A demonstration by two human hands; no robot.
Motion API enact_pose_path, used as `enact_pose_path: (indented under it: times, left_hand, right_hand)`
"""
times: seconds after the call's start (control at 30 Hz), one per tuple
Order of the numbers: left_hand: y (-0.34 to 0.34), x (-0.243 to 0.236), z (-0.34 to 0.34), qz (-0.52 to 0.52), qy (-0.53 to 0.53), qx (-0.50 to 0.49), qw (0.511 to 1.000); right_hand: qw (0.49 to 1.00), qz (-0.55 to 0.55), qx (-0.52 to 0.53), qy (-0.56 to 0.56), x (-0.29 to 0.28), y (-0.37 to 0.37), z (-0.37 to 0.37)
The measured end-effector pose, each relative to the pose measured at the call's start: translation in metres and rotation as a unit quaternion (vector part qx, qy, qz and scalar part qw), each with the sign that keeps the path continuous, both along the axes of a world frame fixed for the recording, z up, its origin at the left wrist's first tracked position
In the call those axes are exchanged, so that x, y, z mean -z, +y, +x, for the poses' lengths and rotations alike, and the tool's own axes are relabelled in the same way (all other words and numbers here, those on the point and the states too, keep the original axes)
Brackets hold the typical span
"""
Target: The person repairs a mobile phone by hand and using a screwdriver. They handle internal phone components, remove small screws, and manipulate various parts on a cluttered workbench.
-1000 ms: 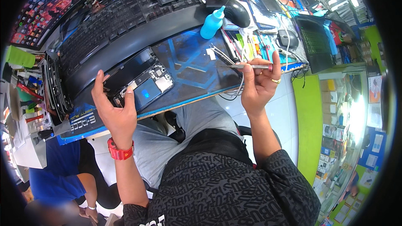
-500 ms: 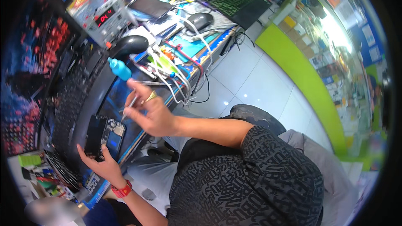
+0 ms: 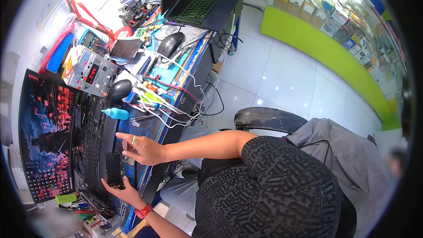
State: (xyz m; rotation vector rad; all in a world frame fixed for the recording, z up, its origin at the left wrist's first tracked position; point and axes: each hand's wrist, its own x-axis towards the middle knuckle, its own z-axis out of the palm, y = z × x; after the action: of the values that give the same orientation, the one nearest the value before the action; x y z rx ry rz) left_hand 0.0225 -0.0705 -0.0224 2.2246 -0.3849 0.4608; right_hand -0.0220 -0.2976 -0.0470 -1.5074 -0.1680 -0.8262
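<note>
Head view: an opened smartphone (image 3: 129, 172) lies on the dark blue-patterned mat (image 3: 150, 131) of the worktop (image 3: 193, 63), its dark display panel (image 3: 113, 169) alongside the body, both near the wrist-rest edge of a long black keyboard (image 3: 91, 136). The left hand (image 3: 126, 192) is at the phone's near end, its grip spread around it, thumb on the body and fingers by the outer side of the display panel; a red wristwatch (image 3: 143, 211) circles that wrist. Above the far end of the phone, the right hand (image 3: 147, 150) points its forefinger outward, a gold ring (image 3: 135, 139) on one finger. Its grip pinches a slim tool (image 3: 125, 146), mostly hidden, and whether the tip touches the phone I cannot tell. A light-blue squeeze bottle (image 3: 117, 113) is just beyond the right hand, with metal tweezers (image 3: 143, 117) close by on the mat. Farther along are tangled white cables (image 3: 199, 105), a black mouse (image 3: 171, 44), a bench power supply (image 3: 83, 74) with a lit red display and an open laptop (image 3: 203, 2) with green-lit keys
</note>
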Motion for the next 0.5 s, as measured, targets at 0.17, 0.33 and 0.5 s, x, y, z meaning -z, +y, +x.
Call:
enact_pose_path:
  times: [0.17,0.33,0.5]
  left_hand:
    - [0.0,0.0,-0.002,-0.006,0.0,0.015,1.0]
    - [0.006,0.003,0.003,0.014,-0.001,0.017,1.0]
    - [0.013,0.007,0.006,0.026,0.015,0.025,0.999]
  right_hand:
    - [1.0,0.009,-0.003,0.001,-0.001,-0.003,-0.001]
    - [1.0,0.008,0.002,0.001,-0.003,-0.004,-0.004]
    - [1.0,0.017,-0.009,0.011,-0.003,-0.002,-0.002]
